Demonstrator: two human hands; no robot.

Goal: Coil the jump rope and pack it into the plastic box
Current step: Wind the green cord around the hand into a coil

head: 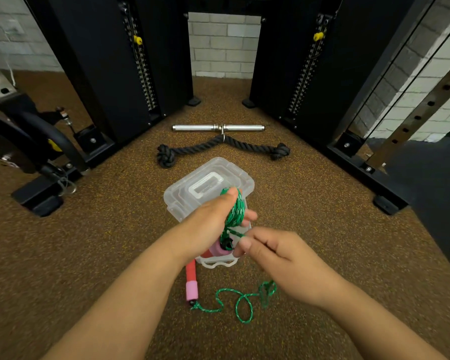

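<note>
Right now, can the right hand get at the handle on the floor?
Probably yes, once it lets go. The right hand pinches the rope that the left hand holds coiled. The handle lies just below on open floor, nothing between.

The jump rope [235,211] is green flecked with white, its handles [192,281] red with pink ends. The plastic box [182,201] is clear. The floor [322,229] is brown speckled yellow. A black rope attachment [192,149] and a silver bar [192,127] lie before black machines [109,74] with yellow pins [137,40].
</note>
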